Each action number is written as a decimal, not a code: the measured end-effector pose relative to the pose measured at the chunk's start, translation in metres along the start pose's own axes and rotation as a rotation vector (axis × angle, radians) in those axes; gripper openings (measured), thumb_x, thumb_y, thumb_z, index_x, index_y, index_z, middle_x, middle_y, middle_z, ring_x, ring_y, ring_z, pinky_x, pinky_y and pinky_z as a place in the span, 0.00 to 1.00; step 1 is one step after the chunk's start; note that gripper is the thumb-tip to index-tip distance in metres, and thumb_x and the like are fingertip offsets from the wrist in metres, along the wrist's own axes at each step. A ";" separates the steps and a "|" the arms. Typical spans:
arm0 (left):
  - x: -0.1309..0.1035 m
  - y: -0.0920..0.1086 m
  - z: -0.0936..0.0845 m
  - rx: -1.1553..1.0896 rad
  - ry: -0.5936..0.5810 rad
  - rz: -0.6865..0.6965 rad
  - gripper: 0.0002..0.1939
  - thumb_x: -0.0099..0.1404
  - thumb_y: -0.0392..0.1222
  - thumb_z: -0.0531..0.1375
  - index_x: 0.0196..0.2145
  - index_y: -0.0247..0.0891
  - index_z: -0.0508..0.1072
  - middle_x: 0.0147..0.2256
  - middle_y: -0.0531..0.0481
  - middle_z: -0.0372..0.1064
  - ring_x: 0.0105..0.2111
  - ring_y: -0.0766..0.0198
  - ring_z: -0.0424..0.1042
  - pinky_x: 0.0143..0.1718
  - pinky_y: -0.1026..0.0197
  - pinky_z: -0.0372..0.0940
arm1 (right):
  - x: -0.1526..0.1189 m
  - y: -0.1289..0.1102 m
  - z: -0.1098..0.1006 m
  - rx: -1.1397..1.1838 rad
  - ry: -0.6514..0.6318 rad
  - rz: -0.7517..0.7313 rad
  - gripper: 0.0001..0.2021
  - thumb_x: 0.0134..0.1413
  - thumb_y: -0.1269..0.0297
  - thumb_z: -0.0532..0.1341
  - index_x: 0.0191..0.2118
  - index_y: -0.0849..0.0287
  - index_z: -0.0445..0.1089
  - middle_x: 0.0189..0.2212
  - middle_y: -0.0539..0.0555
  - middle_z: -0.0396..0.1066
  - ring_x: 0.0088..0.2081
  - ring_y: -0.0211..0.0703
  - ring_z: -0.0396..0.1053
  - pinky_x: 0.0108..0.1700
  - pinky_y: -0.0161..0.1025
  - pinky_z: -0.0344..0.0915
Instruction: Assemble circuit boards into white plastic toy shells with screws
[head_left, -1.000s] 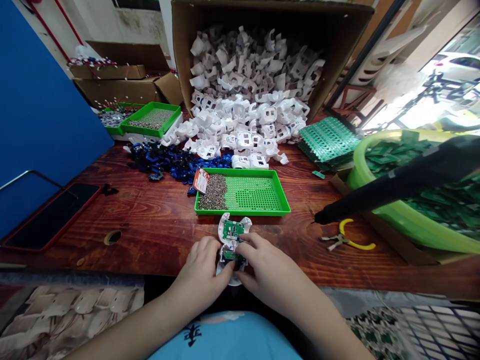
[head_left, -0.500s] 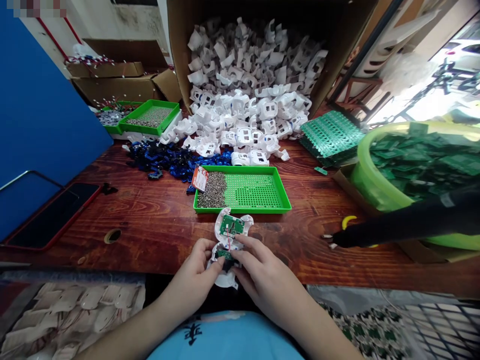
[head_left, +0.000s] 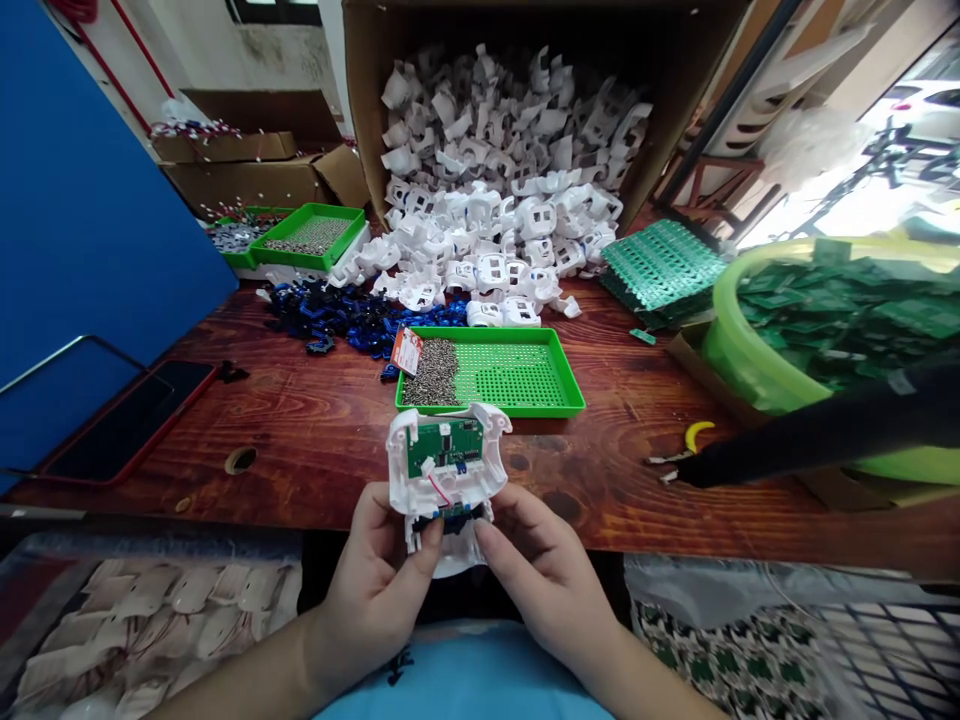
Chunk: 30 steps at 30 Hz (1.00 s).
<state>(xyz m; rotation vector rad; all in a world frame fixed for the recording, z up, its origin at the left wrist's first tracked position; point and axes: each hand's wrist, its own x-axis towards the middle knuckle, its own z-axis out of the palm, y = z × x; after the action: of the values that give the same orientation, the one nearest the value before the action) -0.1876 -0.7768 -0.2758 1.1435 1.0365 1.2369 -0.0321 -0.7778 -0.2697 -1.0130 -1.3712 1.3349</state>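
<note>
Both my hands hold a white plastic housing (head_left: 491,470) just over the table's front edge. Inside its upper part sits a green circuit board (head_left: 459,446), and a short red wire runs down from a white plug. A smaller dark green board lies in the lower part, near my thumbs. My left hand (head_left: 386,560) is closed on the left side, thumb pressed by the small board. On the right side my right hand (head_left: 536,550) is closed, thumb at the lower edge. The fingers behind the housing are partly hidden.
Beyond the housing stands a green tray (head_left: 525,375) with small metal screws. White shells (head_left: 510,220) spill from a cardboard box, beside blue-black parts (head_left: 345,315). At right are a lime tub (head_left: 739,330) of green boards and a dark arm-like bar (head_left: 810,440). A phone (head_left: 135,420) lies left.
The housing has been raised and tilted, so its inside and the board face me more fully. My right fingers have moved from over the boards to the housing's right side.
</note>
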 end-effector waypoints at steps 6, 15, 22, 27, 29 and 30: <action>-0.021 -0.002 0.002 0.079 -0.016 0.026 0.13 0.63 0.35 0.56 0.44 0.44 0.59 0.41 0.53 0.70 0.41 0.68 0.70 0.43 0.67 0.64 | -0.010 -0.005 0.011 -0.176 0.093 -0.092 0.04 0.55 0.68 0.55 0.36 0.61 0.66 0.30 0.52 0.69 0.31 0.36 0.67 0.34 0.31 0.65; -0.038 -0.012 0.001 0.098 -0.192 -0.025 0.09 0.65 0.36 0.54 0.42 0.44 0.59 0.44 0.53 0.69 0.43 0.69 0.68 0.45 0.69 0.61 | -0.033 0.003 0.014 -0.098 0.146 0.009 0.02 0.51 0.69 0.54 0.32 0.60 0.63 0.27 0.49 0.63 0.29 0.34 0.63 0.32 0.30 0.63; -0.023 -0.014 0.001 0.164 -0.358 -0.102 0.18 0.66 0.40 0.51 0.54 0.43 0.56 0.54 0.48 0.62 0.54 0.62 0.60 0.55 0.62 0.54 | -0.031 0.015 0.010 0.046 0.150 0.084 0.05 0.51 0.67 0.55 0.35 0.59 0.65 0.29 0.50 0.67 0.31 0.36 0.64 0.34 0.30 0.63; -0.001 -0.013 0.000 0.331 -0.469 -0.077 0.19 0.66 0.43 0.50 0.54 0.40 0.61 0.51 0.44 0.65 0.49 0.57 0.65 0.53 0.57 0.57 | -0.018 0.014 0.001 0.035 0.165 0.108 0.06 0.48 0.70 0.55 0.35 0.58 0.66 0.29 0.49 0.67 0.32 0.36 0.65 0.35 0.31 0.63; 0.008 -0.016 0.002 0.280 -0.486 -0.133 0.19 0.65 0.45 0.51 0.53 0.40 0.62 0.50 0.44 0.67 0.47 0.56 0.67 0.51 0.56 0.60 | -0.012 0.013 -0.003 0.044 0.160 0.114 0.10 0.47 0.71 0.56 0.37 0.57 0.67 0.32 0.51 0.69 0.34 0.37 0.66 0.37 0.32 0.64; 0.013 -0.018 0.004 0.246 -0.487 -0.170 0.19 0.64 0.45 0.52 0.52 0.40 0.62 0.49 0.44 0.67 0.46 0.56 0.68 0.49 0.56 0.61 | -0.009 0.013 -0.005 0.055 0.161 0.120 0.11 0.46 0.71 0.56 0.38 0.58 0.67 0.33 0.51 0.70 0.35 0.38 0.67 0.38 0.33 0.64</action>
<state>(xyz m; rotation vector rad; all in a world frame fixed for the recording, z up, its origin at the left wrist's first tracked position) -0.1796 -0.7640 -0.2928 1.4238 0.9022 0.6587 -0.0257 -0.7849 -0.2832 -1.1547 -1.1636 1.3402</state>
